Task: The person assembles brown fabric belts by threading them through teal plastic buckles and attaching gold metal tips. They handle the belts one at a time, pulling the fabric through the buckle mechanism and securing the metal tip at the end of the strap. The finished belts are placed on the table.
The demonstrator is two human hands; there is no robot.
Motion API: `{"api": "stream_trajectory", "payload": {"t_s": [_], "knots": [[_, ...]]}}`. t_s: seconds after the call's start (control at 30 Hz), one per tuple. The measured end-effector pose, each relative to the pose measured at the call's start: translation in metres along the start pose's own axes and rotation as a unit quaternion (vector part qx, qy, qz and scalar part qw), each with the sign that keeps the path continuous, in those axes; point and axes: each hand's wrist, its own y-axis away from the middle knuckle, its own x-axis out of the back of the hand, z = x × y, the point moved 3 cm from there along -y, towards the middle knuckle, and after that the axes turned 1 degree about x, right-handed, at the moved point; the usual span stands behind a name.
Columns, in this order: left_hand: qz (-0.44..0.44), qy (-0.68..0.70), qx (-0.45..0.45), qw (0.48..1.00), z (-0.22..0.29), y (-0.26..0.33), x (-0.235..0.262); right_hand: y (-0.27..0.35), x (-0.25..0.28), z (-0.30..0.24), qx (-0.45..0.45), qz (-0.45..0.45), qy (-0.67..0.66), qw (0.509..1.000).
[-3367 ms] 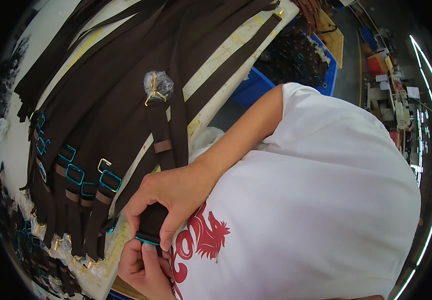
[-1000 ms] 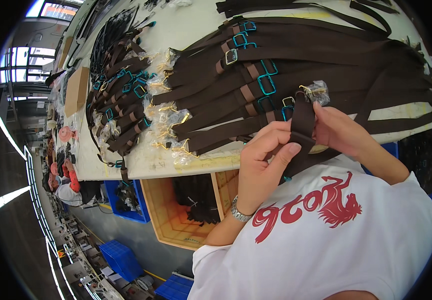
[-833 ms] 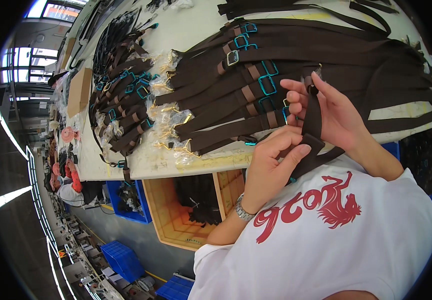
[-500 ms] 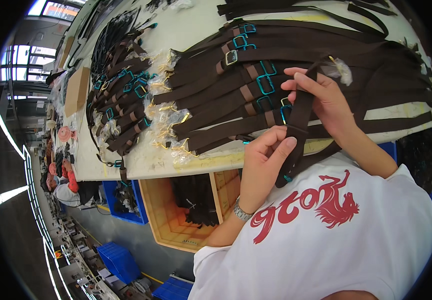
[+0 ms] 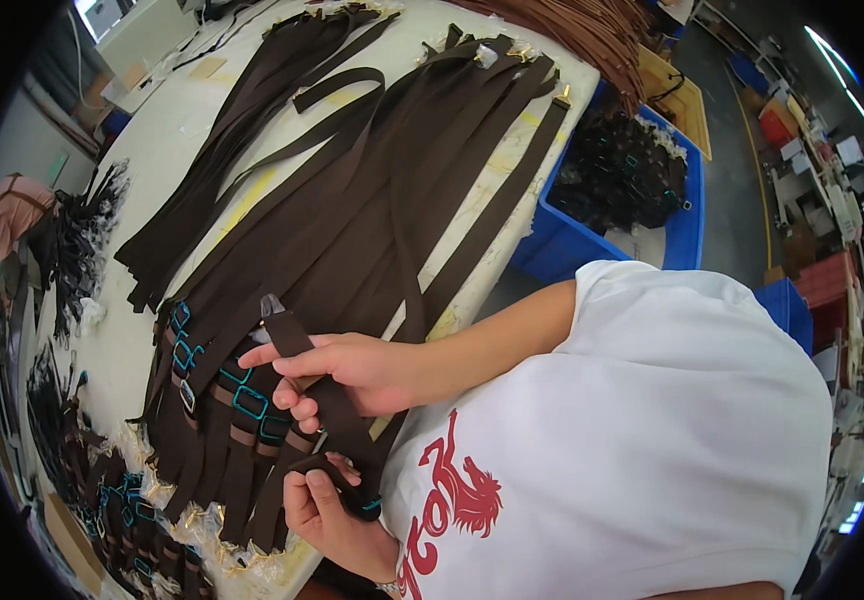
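My right hand (image 5: pixel 367 372) grips a dark brown webbing strap (image 5: pixel 345 425), thumb and fingers closed round it. The strap's upper end, with clear plastic over its fitting, sticks out past the fingers. Lower down, my left hand (image 5: pixel 337 520) has its fingers curled on the lower part of the same strap, close to my shirt. Under and beside my hands lie many more brown straps (image 5: pixel 332 230). Rectangular buckles (image 5: pixel 250 402) with teal edging sit on them near my right fingertips. Plastic-wrapped gold fittings (image 5: pixel 202 525) line their near ends.
The straps are spread over a pale table (image 5: pixel 497 235) with yellow marks. Off its right edge stands a blue bin (image 5: pixel 695 190) of black straps and buckles, with a yellow crate (image 5: pixel 690 95) beyond. A bundle of reddish-brown strips (image 5: pixel 572 25) hangs at the far edge.
My view has swung to the right, bringing the table's right end and the blue bin into sight. Both hands still hold the strap, its covered end now pointing to the upper left.
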Motion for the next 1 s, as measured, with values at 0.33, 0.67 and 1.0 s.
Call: {"api": "stream_trajectory", "payload": {"t_s": [0.33, 0.67, 1.0], "knots": [[0.027, -0.012, -0.020, 0.999, 0.022, -0.003, -0.023, 0.006, -0.019, 0.000, -0.007, -0.129, 0.356, 0.926], [-0.113, -0.083, 0.027, 0.990, 0.008, -0.014, 0.007, -0.001, 0.004, 0.005, -0.038, -0.150, 0.293, 0.944], [0.026, -0.145, 0.009, 0.989, 0.016, -0.002, -0.009, 0.003, -0.007, -0.006, 0.078, -0.085, 0.496, 0.861]]}}
